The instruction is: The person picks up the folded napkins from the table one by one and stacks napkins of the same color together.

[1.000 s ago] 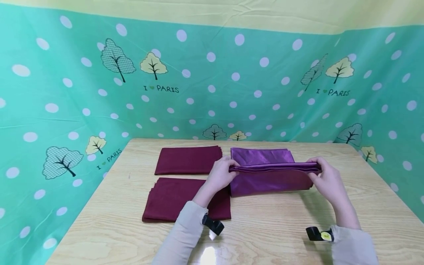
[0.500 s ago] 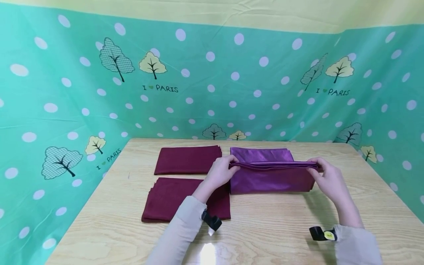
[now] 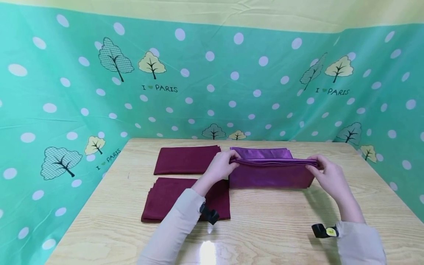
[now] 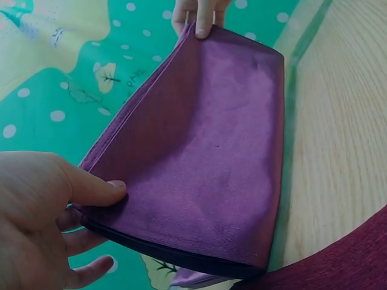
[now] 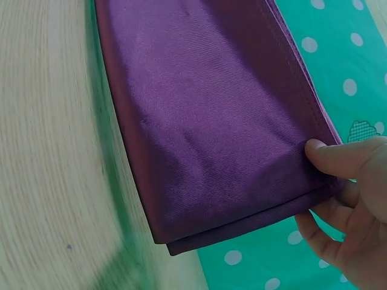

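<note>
A folded purple cloth (image 3: 269, 176) with a satin sheen hangs between my two hands, its layered top edge running level. My left hand (image 3: 218, 167) pinches the left end of that edge, thumb (image 4: 100, 188) on the near face. At the right end my right hand (image 3: 329, 178) pinches the corner, thumb (image 5: 332, 157) on the near face and fingers behind. Past the held cloth lies another purple cloth (image 3: 261, 153), its front part hidden. Two folded maroon cloths lie to the left, a far one (image 3: 185, 160) and a near one (image 3: 169, 197); my left hand and forearm partly cover them.
The cloths lie on a light wood-grain table (image 3: 265, 224). Behind and beside it hangs a green dotted curtain (image 3: 212, 99) with tree prints. A black band (image 3: 209, 214) is on the left wrist, another band (image 3: 324, 231) on the right.
Both hands have raised the held purple cloth slightly and moved it away from me; it covers more of the purple cloth behind. The maroon cloths stay in place.
</note>
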